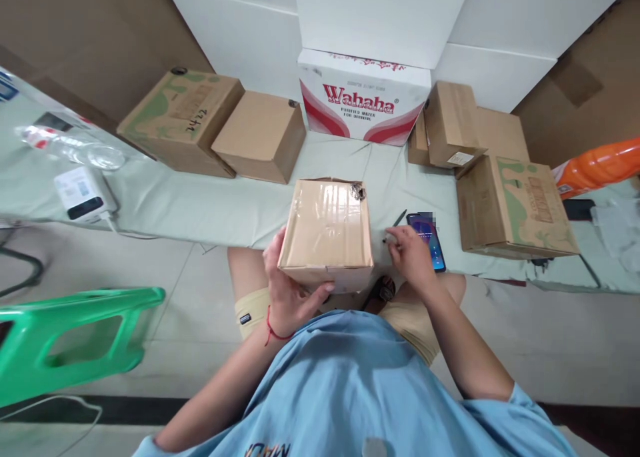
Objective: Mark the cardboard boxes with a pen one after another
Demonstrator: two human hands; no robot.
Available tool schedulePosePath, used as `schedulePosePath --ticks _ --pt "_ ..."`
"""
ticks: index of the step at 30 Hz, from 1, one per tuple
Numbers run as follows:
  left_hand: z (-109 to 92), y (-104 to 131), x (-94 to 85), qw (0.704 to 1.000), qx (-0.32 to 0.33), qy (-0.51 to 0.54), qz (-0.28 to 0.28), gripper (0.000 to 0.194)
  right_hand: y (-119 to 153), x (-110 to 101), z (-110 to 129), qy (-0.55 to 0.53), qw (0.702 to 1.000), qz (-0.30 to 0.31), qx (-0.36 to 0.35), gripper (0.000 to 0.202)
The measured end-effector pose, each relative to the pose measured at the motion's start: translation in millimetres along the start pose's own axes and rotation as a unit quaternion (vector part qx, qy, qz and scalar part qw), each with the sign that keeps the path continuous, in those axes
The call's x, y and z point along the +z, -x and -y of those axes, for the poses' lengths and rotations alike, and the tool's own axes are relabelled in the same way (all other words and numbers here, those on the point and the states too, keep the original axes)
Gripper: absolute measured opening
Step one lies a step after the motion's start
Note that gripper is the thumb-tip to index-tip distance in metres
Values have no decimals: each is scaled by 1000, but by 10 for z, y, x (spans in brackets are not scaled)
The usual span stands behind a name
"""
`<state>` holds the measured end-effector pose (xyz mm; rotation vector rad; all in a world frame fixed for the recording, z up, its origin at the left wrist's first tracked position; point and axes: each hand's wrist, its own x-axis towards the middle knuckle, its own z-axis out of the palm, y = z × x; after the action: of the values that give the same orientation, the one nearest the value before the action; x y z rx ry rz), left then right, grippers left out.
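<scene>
A cardboard box [327,223] with clear tape on its top and a dark round mark at the far right corner sits at the near edge of the cloth-covered table. My left hand [295,290] grips its near left corner, thumb on the front face. To the right of the box, the fingers of my right hand [407,253] are pinched around a small object [390,238], too small to name. A dark pen [399,217] lies just beyond those fingers, and a lit phone [428,241] lies right beside the hand.
Two boxes [185,120] [260,133] stand back left, a white Wahaha carton [365,97] at the back centre, and several boxes [515,207] at right. A white device [85,193], plastic bottles [75,149] and an orange bottle [600,167] lie farther out. A green stool [80,343] stands lower left.
</scene>
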<state>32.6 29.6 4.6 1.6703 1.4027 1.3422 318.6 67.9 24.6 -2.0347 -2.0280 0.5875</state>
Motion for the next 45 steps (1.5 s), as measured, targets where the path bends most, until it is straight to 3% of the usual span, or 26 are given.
schedulePosePath --ticks 2,5,9,12,15,19,21,23,24,26,28,30,33,37,41,45 --pt "-106 -60 -45 993 107 -42 -41 123 -152 -94 -29 120 992 25 43 51" --pt "-316 -132 -139 967 223 -109 -59 113 -375 -203 -38 194 977 73 48 49" --pt "-566 -238 -266 931 323 -168 28 67 -639 -298 1 251 961 116 1 41" --pt "-675 -324 -316 918 355 -149 91 50 -782 -349 38 270 952 133 -51 34" --pt "-759 -365 -329 918 354 -157 86 44 -841 -401 68 273 950 123 -89 29" --pt "-910 -349 -318 912 339 -207 99 34 -777 -515 83 262 961 44 -81 25" --pt "-979 -345 -307 909 330 -224 123 35 -696 -589 85 166 983 -66 -48 14" --pt "-1019 -355 -292 907 320 -232 144 36 -588 -661 103 -47 979 -200 -22 14" --pt "-1026 -363 -285 907 316 -235 150 37 -527 -695 125 -184 951 -249 -14 23" --pt "-1023 -378 -270 905 311 -242 163 44 -392 -754 201 -432 858 -276 -2 36" --pt "-1009 -385 -257 899 307 -249 188 53 -254 -804 316 -583 777 -238 14 38" --pt "-998 -383 -246 894 302 -255 211 56 -130 -838 451 -635 750 -185 20 32" --pt "-996 -376 -232 889 307 -262 214 58 -2 -833 637 -643 753 -142 3 31" --pt "-1009 -375 -220 890 311 -261 206 55 41 -714 778 -610 777 -152 -33 21" --pt "-1021 -378 -214 898 300 -248 205 52 33 -590 869 -534 820 -192 -76 14" --pt "-1019 -383 -216 899 301 -242 208 51 39 -555 990 -429 852 -281 -103 12"
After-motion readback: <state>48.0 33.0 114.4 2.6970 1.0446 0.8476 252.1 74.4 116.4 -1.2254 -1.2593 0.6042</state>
